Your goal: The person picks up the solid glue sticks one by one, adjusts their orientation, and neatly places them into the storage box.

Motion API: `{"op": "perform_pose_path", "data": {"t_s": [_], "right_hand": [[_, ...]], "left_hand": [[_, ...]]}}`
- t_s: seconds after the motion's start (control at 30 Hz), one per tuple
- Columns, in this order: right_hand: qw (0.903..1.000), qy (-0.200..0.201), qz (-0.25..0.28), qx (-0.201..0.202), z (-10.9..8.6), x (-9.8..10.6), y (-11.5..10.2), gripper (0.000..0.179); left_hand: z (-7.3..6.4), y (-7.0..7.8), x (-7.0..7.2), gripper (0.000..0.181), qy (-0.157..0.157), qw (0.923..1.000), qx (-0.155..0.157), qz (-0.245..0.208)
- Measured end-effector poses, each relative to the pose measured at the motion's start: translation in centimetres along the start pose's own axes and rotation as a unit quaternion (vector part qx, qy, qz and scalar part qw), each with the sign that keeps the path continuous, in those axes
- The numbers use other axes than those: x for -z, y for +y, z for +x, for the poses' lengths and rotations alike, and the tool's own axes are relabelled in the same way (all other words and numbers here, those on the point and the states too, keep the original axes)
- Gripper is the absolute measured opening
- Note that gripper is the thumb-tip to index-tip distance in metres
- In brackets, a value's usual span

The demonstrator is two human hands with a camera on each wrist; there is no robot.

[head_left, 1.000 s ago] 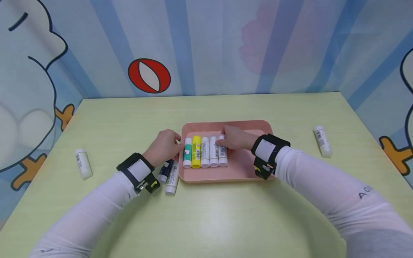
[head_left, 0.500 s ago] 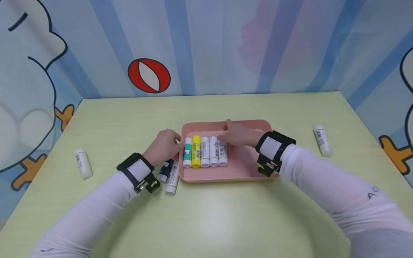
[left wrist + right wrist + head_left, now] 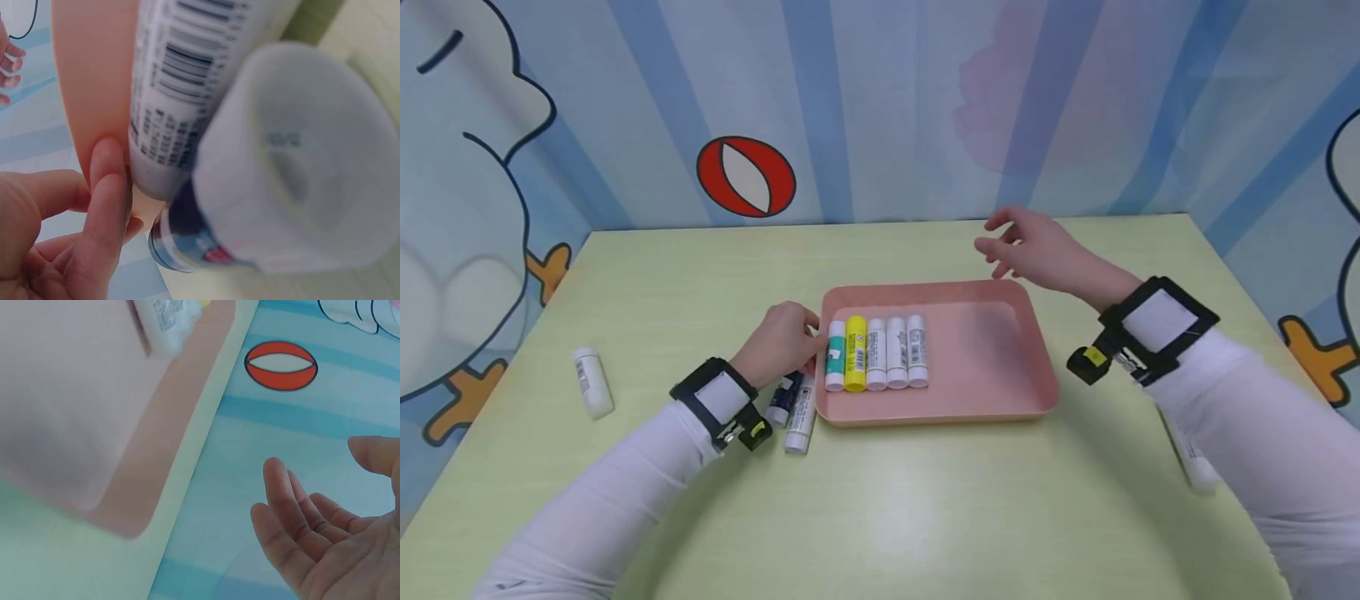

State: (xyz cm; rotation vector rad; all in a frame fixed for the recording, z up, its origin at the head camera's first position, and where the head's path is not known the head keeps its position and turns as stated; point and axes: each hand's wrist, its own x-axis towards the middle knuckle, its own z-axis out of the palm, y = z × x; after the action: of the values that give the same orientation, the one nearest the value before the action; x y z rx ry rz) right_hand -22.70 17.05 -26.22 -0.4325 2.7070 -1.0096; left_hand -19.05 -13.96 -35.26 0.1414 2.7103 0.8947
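My left hand (image 3: 778, 343) pinches the left rim of a pink tray (image 3: 985, 404) between thumb and fingers. Inside, along the tray's left half, several glue sticks lie side by side: a green-and-white one (image 3: 836, 357), a yellow one (image 3: 855, 354) and white ones (image 3: 897, 352). Beside that hand, a dark blue glue stick (image 3: 785, 398) and a white glue stick (image 3: 801, 417) rest on the table against the tray's outer side; the left wrist view shows them close up. My right hand (image 3: 1033, 250) hovers above the tray's far right corner, holding nothing, fingers spread and loosely bent.
A white glue stick (image 3: 593, 383) lies on the table (image 3: 880, 517) at far left. Another white glue stick (image 3: 1191, 457) at right is partly hidden by my right sleeve. A patterned wall (image 3: 895, 108) rises behind the table's back edge.
My right hand has let go of the rightmost white glue stick in the tray and moved up and right, out of the tray. The left hand stays at the rim.
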Motion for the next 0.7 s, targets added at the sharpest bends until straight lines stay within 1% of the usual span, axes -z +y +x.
{"op": "perform_pose_path", "data": {"t_s": [0.1,0.17,0.33,0.47,0.53,0.6,0.7], "right_hand": [[0.9997,0.021,-0.013,-0.002,-1.2,0.9,1.4,0.054],[0.9992,0.03,-0.025,-0.006,-2.1,1.1,2.5,0.057],[0.9967,0.042,-0.069,-0.013,-4.9,0.5,5.4,0.059],[0.9926,0.053,-0.109,0.002,-7.4,0.2,7.5,0.06],[0.9898,0.061,-0.128,0.004,-8.7,0.2,8.5,0.062],[0.9868,0.068,-0.147,-0.002,-9.9,0.3,9.5,0.064],[0.9828,0.067,-0.17,-0.026,-11.7,0.4,11.0,0.067]], "left_hand": [[0.0,-0.1,0.0,0.03,0.0,1.0,0.0,0.001],[0.1,-0.1,-0.1,0.03,0.002,1.0,0.0,0.002],[0.1,-0.1,-0.2,0.03,0.004,1.0,-0.003,0.003],[0.1,0.1,-0.2,0.03,0.0,1.0,-0.006,0.0],[0.0,0.3,-0.2,0.029,-0.001,1.0,-0.005,-0.002],[0.0,0.4,-0.3,0.029,-0.002,1.0,-0.002,-0.006],[0.1,0.4,-0.3,0.029,-0.002,1.0,0.0,-0.009]]}}
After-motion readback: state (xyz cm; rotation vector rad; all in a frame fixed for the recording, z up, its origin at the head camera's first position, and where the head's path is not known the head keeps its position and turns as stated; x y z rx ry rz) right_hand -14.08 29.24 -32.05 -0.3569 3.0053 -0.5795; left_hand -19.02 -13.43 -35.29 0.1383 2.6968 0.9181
